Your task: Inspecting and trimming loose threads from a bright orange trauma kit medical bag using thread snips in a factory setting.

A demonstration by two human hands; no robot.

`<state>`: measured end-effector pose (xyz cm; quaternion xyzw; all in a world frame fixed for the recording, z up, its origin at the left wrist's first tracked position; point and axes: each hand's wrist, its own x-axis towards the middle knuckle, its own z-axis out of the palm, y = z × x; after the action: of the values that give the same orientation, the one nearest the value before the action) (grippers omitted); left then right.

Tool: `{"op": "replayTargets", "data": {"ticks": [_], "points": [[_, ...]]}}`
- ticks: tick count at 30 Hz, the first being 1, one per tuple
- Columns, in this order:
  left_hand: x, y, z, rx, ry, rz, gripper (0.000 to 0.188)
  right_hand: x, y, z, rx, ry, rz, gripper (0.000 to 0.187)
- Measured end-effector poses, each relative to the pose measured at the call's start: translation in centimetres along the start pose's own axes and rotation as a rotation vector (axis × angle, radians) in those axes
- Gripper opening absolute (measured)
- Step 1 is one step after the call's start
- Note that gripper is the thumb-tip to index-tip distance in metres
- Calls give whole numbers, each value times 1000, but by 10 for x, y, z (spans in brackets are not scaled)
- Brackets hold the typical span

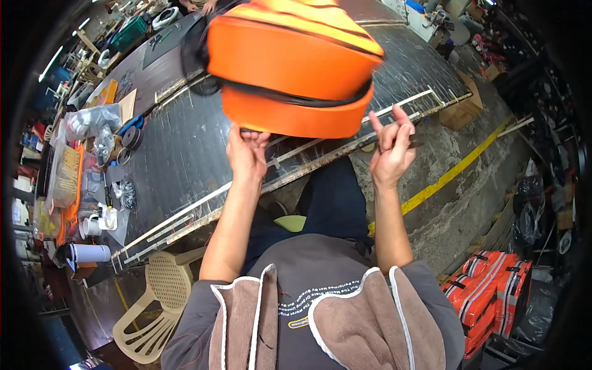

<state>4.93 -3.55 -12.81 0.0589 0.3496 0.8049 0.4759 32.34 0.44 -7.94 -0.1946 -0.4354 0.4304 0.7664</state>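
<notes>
A bright orange bag [290, 68] with yellow parts on top and a dark zipper band is held up over the dark worktable [179, 148]. Motion blurs its edges. My left hand [246, 151] pinches the bag's lower left edge, fingers closed. Just off the bag's lower right corner is my right hand [392, 148], apart from the fabric. Its index finger points up while the other fingers curl in. A small dark item pokes out beside those curled fingers, too unclear to name.
Plastic bags [92, 120], tape rolls [131, 137] and white mugs [91, 226] crowd the table's left side. A beige plastic chair [166, 283] stands at the lower left. Orange bags with reflective strips [487, 290] are stacked at the lower right. A cardboard box [464, 111] sits beyond the table's right end.
</notes>
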Motion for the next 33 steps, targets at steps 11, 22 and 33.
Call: {"op": "replayTargets", "data": {"ticks": [11,22,33], "points": [[26,24,-110,-201,191,-267,33,-54,71,25,-113,-139,610,41],[-12,-41,-121,-138,-11,-589,45,-37,36,150,202,-280,235,17],[-89,104,-48,885,56,1194,19,-80,80,145,-252,-572,352,12]]}}
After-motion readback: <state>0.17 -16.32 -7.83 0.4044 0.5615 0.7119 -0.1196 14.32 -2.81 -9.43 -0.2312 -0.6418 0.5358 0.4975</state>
